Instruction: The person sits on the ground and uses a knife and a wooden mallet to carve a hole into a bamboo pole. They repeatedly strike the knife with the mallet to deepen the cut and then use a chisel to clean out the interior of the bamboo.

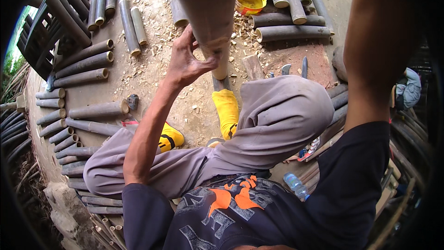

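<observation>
A thick bamboo pole [203, 7] stands nearly upright in front of me, its upper part running out of the top of the view. Near its lower end, my left hand [186, 62] grips it with the thumb on the near side and the fingers partly hidden behind it. Below the pole's pale end is a dark strip of wood [221, 84], close to my yellow-socked foot [226, 111]; whether the two touch, I cannot tell. My right arm [370, 60] is raised along the right side, and its hand lies outside the picture.
Cut bamboo lengths [90, 60] line the left; more bamboo pieces [293, 32] lie at the far right. A yellow tub [250, 1] stands near those. Pale chips litter the ground. Two blades [304, 67] stick up beyond my knee. A plastic bottle [296, 185] lies by my right side.
</observation>
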A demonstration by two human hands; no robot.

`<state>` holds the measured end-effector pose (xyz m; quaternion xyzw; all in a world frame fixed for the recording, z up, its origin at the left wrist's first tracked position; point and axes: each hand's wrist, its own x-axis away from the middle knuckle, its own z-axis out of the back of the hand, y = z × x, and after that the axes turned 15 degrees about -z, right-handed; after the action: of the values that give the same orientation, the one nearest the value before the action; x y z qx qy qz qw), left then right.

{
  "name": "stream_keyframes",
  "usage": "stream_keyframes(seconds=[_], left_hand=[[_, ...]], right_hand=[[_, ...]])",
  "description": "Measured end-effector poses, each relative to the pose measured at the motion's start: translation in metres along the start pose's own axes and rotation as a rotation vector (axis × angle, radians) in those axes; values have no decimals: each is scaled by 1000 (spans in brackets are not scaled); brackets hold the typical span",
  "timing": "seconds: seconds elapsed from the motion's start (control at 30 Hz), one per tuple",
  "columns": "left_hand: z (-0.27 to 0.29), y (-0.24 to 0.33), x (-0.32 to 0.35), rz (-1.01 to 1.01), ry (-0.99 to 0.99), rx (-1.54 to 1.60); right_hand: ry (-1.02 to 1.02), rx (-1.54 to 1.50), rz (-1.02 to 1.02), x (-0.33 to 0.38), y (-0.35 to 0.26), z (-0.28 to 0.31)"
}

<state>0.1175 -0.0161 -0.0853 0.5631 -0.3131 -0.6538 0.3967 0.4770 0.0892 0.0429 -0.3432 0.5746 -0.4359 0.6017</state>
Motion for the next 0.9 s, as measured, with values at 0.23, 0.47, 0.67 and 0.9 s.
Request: stream_keyframes(seconds=[0.23,0.47,0.67,0.9], left_hand=[[-13,-3,-5,-84,-19,25],[-28,-11,-5,-178,33,20],[-52,-21,3,-169,152,-30],[-75,-80,41,-44,134,-28]], right_hand=[[-14,59,-9,-7,-9,6],[-17,175,-35,-13,-10,14],[-73,373,-36,-48,-31,8],[-418,191,-281,-33,43,-106]])
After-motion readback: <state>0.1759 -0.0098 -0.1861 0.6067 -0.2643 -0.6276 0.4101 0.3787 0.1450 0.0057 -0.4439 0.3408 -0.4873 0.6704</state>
